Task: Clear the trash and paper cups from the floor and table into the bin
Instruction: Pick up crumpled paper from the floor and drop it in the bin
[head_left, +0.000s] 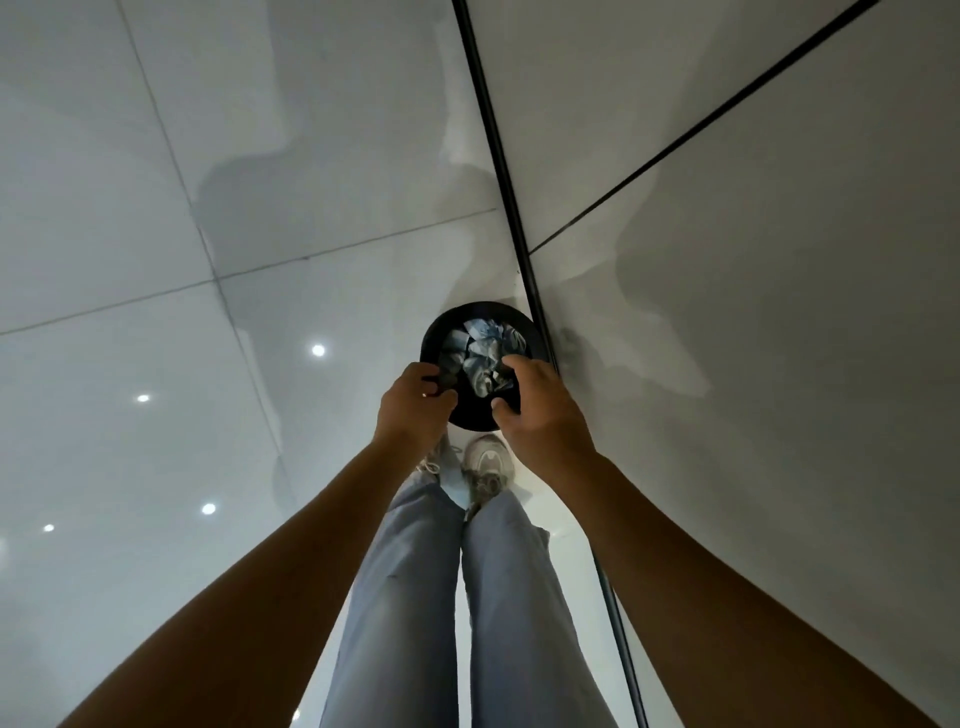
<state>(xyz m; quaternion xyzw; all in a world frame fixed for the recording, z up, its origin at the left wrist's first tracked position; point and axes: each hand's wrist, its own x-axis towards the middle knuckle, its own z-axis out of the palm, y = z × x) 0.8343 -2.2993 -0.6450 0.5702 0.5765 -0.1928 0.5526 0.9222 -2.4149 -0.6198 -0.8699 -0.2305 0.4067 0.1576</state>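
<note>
One black bin (470, 415), two hands, left (410, 400) and right (540, 410), two shoes (485, 462).

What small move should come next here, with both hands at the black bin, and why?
Probably let go and draw both hands back. The bin stands on the floor by the wall, already holding crumpled paper. The left hand curls at the near rim, perhaps round something small and dark; the right hand grips the rim. No other trash shows on the floor in view.
</note>
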